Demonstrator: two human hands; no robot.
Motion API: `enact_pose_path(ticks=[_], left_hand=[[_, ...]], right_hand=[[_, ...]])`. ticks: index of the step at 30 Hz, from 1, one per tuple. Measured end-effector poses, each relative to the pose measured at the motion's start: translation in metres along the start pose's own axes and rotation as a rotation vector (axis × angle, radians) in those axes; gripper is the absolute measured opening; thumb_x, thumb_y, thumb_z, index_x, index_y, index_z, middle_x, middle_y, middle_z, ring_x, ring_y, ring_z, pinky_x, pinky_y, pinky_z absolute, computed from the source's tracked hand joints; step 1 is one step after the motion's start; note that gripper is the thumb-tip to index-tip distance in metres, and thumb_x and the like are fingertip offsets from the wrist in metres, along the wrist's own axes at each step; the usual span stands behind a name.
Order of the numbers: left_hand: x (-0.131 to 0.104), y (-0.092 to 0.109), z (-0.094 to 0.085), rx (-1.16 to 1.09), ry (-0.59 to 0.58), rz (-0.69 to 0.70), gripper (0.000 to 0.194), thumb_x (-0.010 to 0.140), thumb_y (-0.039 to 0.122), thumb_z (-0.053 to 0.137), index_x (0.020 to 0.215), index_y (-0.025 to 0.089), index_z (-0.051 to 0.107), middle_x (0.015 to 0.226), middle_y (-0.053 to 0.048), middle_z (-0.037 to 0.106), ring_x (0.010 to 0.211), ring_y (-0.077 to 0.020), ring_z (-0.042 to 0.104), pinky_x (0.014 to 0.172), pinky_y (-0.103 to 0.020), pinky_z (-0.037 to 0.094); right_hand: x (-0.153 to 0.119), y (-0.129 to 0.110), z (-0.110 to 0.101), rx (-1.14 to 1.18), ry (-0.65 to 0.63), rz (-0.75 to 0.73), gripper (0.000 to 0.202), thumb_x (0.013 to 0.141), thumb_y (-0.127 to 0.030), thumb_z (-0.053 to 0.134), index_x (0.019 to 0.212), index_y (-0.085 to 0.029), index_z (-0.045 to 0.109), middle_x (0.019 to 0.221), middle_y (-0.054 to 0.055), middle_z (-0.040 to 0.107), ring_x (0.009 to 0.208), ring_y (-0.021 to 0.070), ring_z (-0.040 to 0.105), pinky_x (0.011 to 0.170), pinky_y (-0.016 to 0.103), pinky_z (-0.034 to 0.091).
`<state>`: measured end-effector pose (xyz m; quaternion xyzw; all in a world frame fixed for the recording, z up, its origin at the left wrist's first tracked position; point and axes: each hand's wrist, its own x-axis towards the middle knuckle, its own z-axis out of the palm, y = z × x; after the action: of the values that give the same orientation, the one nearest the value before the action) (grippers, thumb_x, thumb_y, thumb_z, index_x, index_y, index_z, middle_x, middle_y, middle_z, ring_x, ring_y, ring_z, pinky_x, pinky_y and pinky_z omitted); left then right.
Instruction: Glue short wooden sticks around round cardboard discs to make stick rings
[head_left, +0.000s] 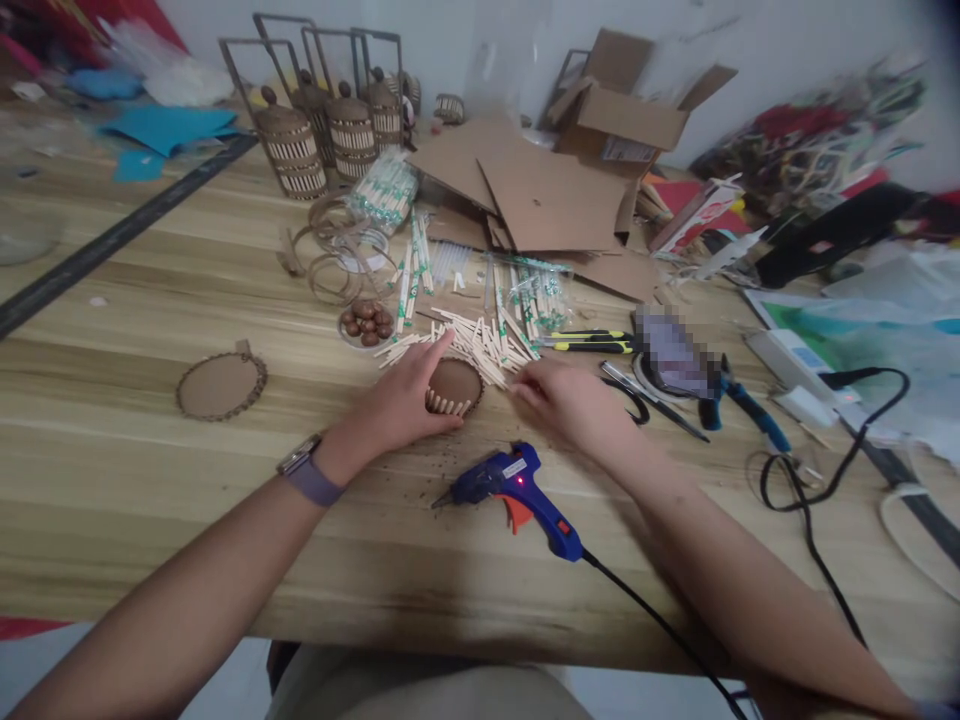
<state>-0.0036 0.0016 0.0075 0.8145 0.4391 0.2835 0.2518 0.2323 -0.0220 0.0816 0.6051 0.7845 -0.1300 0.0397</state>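
Observation:
My left hand (409, 400) curves around the left side of a small round brown base (456, 380), thumb at its near edge and fingers at its far side. Short pale sticks stand in a row along the base's near rim. To the right, my right hand (559, 400) has its fingers pinched at the edge of a loose heap of pale sticks (480, 345); what lies between the fingertips is too small to make out. Nearer me a blue glue gun (517, 490) with an orange trigger and a lit red light lies on its side, nozzle pointing left.
On the wooden table (337, 560), a round cardboard piece (221, 385) lies left, a bowl of brown balls (365, 323) behind my left hand. Pliers (750, 405), cutters (592, 342) and a black cable (806, 530) are right. Lantern-like holders (352, 130) and cardboard (555, 195) stand behind.

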Motion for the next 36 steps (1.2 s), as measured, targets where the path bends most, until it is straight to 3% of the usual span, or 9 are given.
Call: enact_pose_path(ticks=[3,6,13,18,26,36], left_hand=[[0.0,-0.002,0.001,0.01,0.015,0.025,0.111,0.068,0.027,0.088,0.158,0.028,0.023,0.149,-0.013,0.049,0.137,-0.0334,0.05,0.113,-0.05,0.043],[0.0,-0.003,0.002,0.025,0.022,0.05,0.113,0.067,0.028,0.089,0.158,0.027,0.022,0.152,-0.014,0.046,0.14,-0.0349,0.046,0.116,-0.052,0.04],[0.0,-0.003,0.002,0.034,0.021,0.051,0.114,0.067,0.03,0.09,0.158,0.028,0.022,0.15,-0.014,0.048,0.139,-0.0362,0.047,0.115,-0.055,0.04],[0.001,-0.004,0.001,0.026,0.0,0.041,0.113,0.066,0.031,0.09,0.157,0.027,0.024,0.15,-0.014,0.048,0.136,-0.035,0.049,0.112,-0.052,0.044],[0.001,-0.005,0.002,0.019,-0.001,0.048,0.114,0.066,0.035,0.09,0.158,0.026,0.023,0.153,-0.017,0.045,0.139,-0.037,0.046,0.114,-0.056,0.041],[0.001,-0.003,0.003,-0.006,0.017,0.045,0.108,0.07,0.035,0.087,0.158,0.026,0.024,0.149,-0.016,0.048,0.135,-0.0353,0.05,0.112,-0.054,0.042]], right_hand=[[0.022,-0.006,0.009,-0.008,0.123,-0.012,0.016,0.098,-0.021,0.056,0.101,-0.015,0.07,0.102,0.013,0.075,0.095,0.0247,0.067,0.074,0.029,0.04],[0.034,-0.009,0.02,-0.023,0.152,-0.053,0.017,0.097,-0.02,0.056,0.102,-0.013,0.07,0.101,0.015,0.074,0.091,0.0253,0.067,0.073,0.03,0.041],[0.033,-0.006,0.026,0.064,0.21,-0.095,0.016,0.091,-0.011,0.053,0.094,-0.014,0.068,0.092,0.013,0.071,0.08,0.0222,0.063,0.068,0.029,0.039],[0.025,-0.005,0.014,0.373,0.127,-0.137,0.01,0.084,-0.011,0.058,0.088,-0.017,0.065,0.076,0.002,0.068,0.068,0.0163,0.06,0.064,0.025,0.039],[0.016,-0.013,0.012,0.562,0.049,-0.242,0.01,0.086,-0.024,0.06,0.079,-0.019,0.065,0.065,-0.003,0.06,0.059,0.0118,0.048,0.058,0.023,0.034],[0.019,-0.019,0.026,0.508,0.082,-0.237,0.007,0.086,-0.019,0.064,0.08,-0.02,0.067,0.067,-0.002,0.063,0.06,0.0127,0.051,0.058,0.023,0.036]])
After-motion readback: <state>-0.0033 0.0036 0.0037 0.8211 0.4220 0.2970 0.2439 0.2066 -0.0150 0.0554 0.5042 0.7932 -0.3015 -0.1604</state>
